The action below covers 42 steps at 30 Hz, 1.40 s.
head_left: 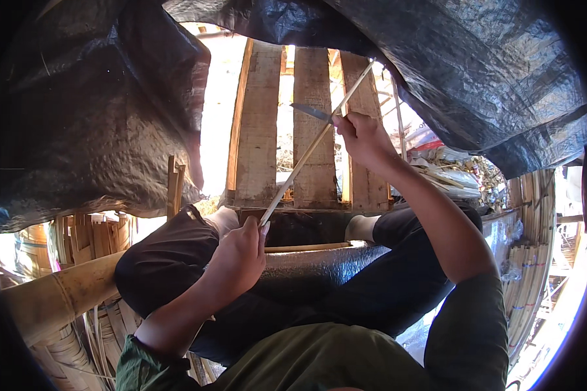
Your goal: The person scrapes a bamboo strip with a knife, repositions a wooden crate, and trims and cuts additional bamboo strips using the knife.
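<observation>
A long, thin, pale strip that looks like bamboo (300,164) slants from lower left to upper right in front of me. Its near end sits in my left hand (240,254), whose fingers are closed round it. My right hand (365,138) grips a knife, its handle hidden in the fist. The knife's grey blade (310,111) points left and crosses the strip right beside the fist, seemingly touching it. Beyond the blade, the strip's far end reaches up to the edge of the dark sheet.
Upright wooden planks (257,124) with gaps stand ahead. Dark plastic sheeting (476,65) hangs above on both sides. A thick bamboo pole (65,293) lies at my left, near woven strips. Bundled strips (531,274) stand at the right. My bent legs (169,251) frame a silvery surface (300,267).
</observation>
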Tool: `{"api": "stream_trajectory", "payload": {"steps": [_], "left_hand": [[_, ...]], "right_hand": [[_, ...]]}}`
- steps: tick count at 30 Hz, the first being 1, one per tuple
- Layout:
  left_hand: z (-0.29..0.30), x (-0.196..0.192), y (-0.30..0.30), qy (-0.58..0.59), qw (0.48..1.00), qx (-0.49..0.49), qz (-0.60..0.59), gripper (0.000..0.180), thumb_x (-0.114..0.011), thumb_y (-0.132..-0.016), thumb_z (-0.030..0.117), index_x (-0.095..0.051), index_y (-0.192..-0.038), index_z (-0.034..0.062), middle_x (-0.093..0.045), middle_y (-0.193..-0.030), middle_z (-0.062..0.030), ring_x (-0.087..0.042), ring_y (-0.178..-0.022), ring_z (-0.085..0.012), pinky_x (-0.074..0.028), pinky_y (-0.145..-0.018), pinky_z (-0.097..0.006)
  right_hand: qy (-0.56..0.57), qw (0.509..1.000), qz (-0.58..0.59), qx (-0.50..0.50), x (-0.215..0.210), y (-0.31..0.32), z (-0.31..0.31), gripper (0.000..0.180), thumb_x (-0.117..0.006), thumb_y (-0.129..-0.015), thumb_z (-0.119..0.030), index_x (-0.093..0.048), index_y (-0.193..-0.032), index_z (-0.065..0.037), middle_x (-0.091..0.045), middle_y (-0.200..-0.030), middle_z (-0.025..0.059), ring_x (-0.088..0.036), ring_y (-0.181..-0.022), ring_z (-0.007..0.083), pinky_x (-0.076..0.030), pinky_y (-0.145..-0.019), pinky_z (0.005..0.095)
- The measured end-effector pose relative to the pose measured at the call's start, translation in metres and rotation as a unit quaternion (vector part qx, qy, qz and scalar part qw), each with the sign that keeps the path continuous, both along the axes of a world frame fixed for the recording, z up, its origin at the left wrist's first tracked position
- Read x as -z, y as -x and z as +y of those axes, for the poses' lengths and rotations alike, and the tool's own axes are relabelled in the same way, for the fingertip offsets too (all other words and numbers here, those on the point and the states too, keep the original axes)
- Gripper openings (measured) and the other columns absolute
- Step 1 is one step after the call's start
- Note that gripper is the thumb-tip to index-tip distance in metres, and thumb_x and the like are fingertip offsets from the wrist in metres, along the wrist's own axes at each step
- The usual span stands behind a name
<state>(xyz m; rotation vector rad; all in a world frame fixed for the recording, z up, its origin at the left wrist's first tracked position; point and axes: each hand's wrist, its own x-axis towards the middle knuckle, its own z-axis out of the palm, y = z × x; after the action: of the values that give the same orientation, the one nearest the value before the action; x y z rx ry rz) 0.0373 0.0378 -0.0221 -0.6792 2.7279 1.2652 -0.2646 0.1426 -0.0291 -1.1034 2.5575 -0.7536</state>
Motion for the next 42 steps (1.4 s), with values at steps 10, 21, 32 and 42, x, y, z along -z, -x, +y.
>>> {"api": "stream_trajectory", "payload": {"steps": [10,21,32,42], "left_hand": [[-0.005,0.008,0.000,0.005,1.000,-0.019,0.002,0.013,-0.055,-0.097,0.005,-0.051,-0.096,-0.0066,-0.057,-0.067,-0.0273,-0.060,-0.066,-0.0468,-0.044,-0.058,-0.051],[-0.003,0.007,0.001,0.020,1.000,-0.011,-0.012,0.013,-0.056,-0.097,0.006,-0.049,-0.093,-0.0038,-0.055,-0.065,-0.0266,-0.059,-0.065,-0.0467,-0.044,-0.056,-0.051],[0.003,0.010,0.004,0.089,0.996,-0.009,0.000,0.014,-0.056,-0.098,0.007,-0.048,-0.093,-0.0029,-0.057,-0.067,-0.0260,-0.060,-0.066,-0.0460,-0.046,-0.058,-0.052],[0.003,0.013,-0.001,0.077,0.997,-0.014,0.003,0.012,-0.055,-0.098,0.007,-0.049,-0.094,-0.0035,-0.057,-0.067,-0.0265,-0.060,-0.067,-0.0464,-0.045,-0.059,-0.052]], "right_hand": [[-0.068,0.997,-0.044,0.016,0.010,0.008,-0.017,0.051,-0.047,-0.103,-0.042,-0.062,-0.082,0.002,-0.059,-0.065,0.0233,-0.061,-0.060,0.0395,-0.045,-0.057,0.0485],[-0.089,0.993,-0.078,-0.017,0.005,0.012,-0.011,0.056,-0.046,-0.104,-0.045,-0.063,-0.079,0.002,-0.055,-0.057,0.0170,-0.056,-0.051,0.0278,-0.043,-0.054,0.0439],[-0.109,0.992,-0.064,-0.005,0.001,0.015,-0.016,0.051,-0.046,-0.104,-0.041,-0.069,-0.090,0.001,-0.058,-0.058,0.0148,-0.059,-0.052,0.0261,-0.045,-0.053,0.0421],[-0.107,0.984,-0.130,-0.049,0.021,-0.005,-0.016,0.055,-0.044,-0.104,-0.044,-0.066,-0.080,0.001,-0.064,-0.065,0.0164,-0.065,-0.058,0.0315,-0.051,-0.057,0.0445]]}}
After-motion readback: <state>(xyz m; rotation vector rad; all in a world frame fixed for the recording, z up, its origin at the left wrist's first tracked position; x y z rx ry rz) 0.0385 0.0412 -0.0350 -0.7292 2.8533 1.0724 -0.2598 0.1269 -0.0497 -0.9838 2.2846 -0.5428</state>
